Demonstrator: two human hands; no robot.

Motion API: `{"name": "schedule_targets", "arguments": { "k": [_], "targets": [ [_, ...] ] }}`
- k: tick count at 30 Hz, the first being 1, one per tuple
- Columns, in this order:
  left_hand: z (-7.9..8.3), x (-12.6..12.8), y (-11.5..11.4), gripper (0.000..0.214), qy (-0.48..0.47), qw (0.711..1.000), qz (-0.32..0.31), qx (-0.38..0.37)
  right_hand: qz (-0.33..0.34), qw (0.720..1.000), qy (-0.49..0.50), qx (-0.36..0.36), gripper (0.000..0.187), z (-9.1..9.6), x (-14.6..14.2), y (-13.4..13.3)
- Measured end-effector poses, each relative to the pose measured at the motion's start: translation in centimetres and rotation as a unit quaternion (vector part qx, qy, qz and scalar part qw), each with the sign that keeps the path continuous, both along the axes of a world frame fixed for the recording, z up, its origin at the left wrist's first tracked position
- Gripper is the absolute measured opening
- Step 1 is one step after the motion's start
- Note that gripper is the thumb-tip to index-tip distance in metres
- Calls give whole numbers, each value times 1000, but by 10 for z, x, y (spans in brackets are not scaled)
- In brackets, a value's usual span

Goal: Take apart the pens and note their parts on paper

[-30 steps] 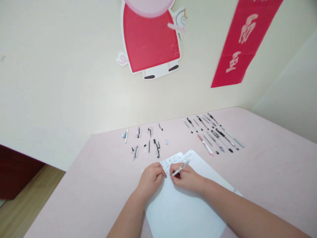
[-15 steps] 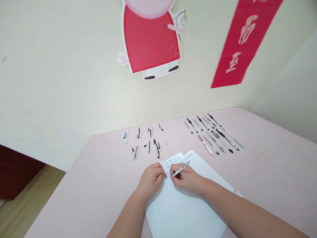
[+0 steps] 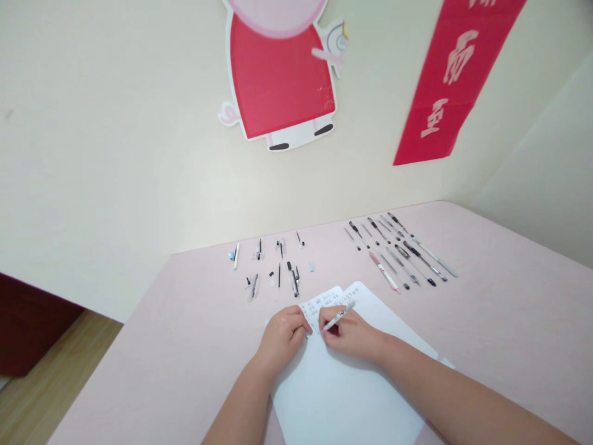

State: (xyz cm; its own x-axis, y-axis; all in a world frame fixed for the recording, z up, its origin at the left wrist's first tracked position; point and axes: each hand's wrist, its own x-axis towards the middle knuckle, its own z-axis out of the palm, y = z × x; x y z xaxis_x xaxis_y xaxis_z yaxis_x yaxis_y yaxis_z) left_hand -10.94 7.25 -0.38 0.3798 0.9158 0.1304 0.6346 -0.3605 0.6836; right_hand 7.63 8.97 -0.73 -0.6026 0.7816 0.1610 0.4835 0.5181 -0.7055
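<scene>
My right hand (image 3: 353, 334) is closed round a white pen (image 3: 340, 314), its tip down on a white sheet of paper (image 3: 343, 389) with some writing near its far edge. My left hand (image 3: 282, 334) rests with curled fingers on the sheet's left edge, holding it down. A second sheet (image 3: 384, 315) lies under the first, showing to the right. Both lie on a pink table (image 3: 185, 346).
Several whole pens (image 3: 403, 250) lie in a row at the far right of the table. Several taken-apart pen pieces (image 3: 278, 266) are spread at the far middle. A cream wall with a red cartoon cutout (image 3: 282, 74) and a red banner (image 3: 451, 74) rises behind.
Hardly anything differs: both hands stay on the paper with the pen tip at the writing. The view has shifted very slightly.
</scene>
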Motion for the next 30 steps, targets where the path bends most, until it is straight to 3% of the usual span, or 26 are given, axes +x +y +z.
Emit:
{"name": "schedule_targets", "arguments": {
  "k": [21, 30],
  "targets": [
    [-1, -1, 1, 31, -3, 1000, 0, 12, 6, 1000, 11, 1, 17, -1, 1, -1],
    [-3, -2, 0, 30, -11, 1000, -6, 12, -47, 992, 90, -72, 12, -12, 0, 6]
  ]
}}
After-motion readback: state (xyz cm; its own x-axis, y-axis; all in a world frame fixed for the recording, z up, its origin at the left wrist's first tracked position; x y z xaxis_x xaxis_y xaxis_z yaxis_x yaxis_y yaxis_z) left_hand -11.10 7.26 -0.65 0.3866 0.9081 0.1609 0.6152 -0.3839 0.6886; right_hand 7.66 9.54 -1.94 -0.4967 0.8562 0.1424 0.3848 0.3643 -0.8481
